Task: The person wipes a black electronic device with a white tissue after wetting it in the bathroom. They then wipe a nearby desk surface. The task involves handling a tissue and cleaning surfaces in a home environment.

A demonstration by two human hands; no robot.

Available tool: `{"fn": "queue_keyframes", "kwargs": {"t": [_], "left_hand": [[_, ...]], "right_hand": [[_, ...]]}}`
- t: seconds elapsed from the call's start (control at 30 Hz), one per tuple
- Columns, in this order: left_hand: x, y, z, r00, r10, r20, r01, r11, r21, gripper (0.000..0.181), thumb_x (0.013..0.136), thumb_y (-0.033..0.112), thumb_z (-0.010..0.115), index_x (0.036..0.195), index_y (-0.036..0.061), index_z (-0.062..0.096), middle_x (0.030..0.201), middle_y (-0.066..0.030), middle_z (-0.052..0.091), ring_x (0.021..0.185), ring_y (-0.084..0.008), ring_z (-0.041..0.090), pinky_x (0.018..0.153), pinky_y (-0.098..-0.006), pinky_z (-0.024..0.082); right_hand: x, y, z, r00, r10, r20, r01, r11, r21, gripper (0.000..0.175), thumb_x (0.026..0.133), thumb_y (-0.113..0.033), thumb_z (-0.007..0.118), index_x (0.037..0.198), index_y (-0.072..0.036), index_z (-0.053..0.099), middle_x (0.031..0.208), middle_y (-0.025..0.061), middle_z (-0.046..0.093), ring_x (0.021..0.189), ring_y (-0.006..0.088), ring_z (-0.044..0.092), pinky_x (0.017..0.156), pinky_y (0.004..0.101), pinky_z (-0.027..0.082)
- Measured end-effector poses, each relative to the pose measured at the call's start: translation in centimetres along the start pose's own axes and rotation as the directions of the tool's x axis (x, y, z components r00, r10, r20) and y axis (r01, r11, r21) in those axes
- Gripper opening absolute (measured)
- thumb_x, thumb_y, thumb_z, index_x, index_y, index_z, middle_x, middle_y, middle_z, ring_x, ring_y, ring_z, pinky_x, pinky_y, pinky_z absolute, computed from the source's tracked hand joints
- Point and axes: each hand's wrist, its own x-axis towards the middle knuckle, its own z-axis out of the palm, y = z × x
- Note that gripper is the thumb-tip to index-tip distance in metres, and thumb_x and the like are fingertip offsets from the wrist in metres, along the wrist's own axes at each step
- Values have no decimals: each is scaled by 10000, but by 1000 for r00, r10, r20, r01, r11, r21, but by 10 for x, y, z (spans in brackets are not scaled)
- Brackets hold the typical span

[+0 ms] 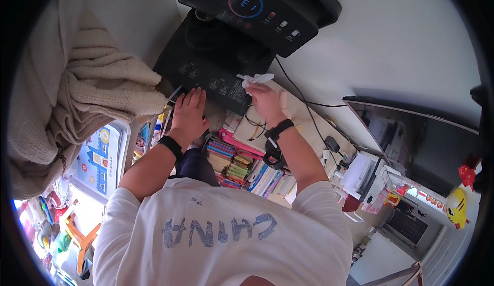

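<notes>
A black water dispenser point(222, 52) stands before me against the wall, its overhanging control panel point(247, 12) lit with a round display. Its flat lower front bears printed icons and writing. My left hand point(190, 112) lies palm down at the dispenser's near left edge, fingers extended, holding nothing. In my right hand point(265, 100) a crumpled white tissue or cloth point(256, 79) is pinched between the fingers. That hand is at the right edge of the dispenser's front, and the tissue appears to touch the surface there.
Beige knitted fabric point(100, 81) hangs close on the left. To the right, a pale cabinet top point(308, 120) carries loose cables and a black power adapter point(332, 144). Books point(231, 162) fill the shelf below. A television point(413, 143) stands farther right.
</notes>
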Motion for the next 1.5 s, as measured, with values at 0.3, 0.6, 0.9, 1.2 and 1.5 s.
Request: {"fn": "queue_keyframes", "kwargs": {"t": [0.3, 0.6, 0.9, 1.2, 1.5], "left_hand": [[-1, -3, 2, 999, 19, -46, -19, 1000, 8, 817, 700, 329, 651, 1405, 29, 369, 1427, -103, 390, 1343, -235, 349, 1127, -416, 234], [0, -4, -3, 999, 9, 43, -8, 1000, -13, 822, 737, 328, 640, 1431, 32, 313, 1454, -98, 342, 1375, -231, 294, 1149, -423, 185], [0, -4, -6, 999, 37, 29, -37, 999, 24, 823, 740, 347, 626, 1429, 21, 316, 1452, -116, 345, 1376, -241, 293, 1147, -418, 191], [0, -2, -1, 999, 37, 33, -39, 997, 62, 861, 718, 371, 629, 1437, 17, 312, 1456, -134, 344, 1371, -249, 303, 1149, -428, 186], [0, -4, -2, 997, 46, 70, -53, 993, 108, 893, 729, 412, 618, 1451, 13, 277, 1476, -136, 326, 1380, -250, 292, 1154, -444, 173]], "right_hand": [[29, 25, -5, 992, 35, -125, -38, 999, -25, 257, 796, 32, 559, 966, -95, 703, 1042, 86, 688, 938, 272, 654, 826, 346, 540], [91, 100, 0, 943, 211, -255, -270, 936, -224, 185, 868, -154, 489, 938, -60, 633, 893, 196, 666, 854, 400, 622, 718, 482, 503], [81, 79, 2, 967, 191, -166, -230, 937, -262, 219, 789, -10, 556, 907, -122, 703, 986, 98, 690, 900, 310, 646, 773, 389, 530], [22, -9, 21, 981, 86, -176, -98, 993, -60, 198, 763, -6, 577, 894, -82, 703, 1046, 91, 688, 945, 272, 650, 824, 363, 531], [48, -22, 47, 958, 150, -244, -174, 981, -82, 216, 782, -12, 544, 928, -57, 697, 1060, 104, 682, 973, 275, 644, 839, 366, 525]]}}
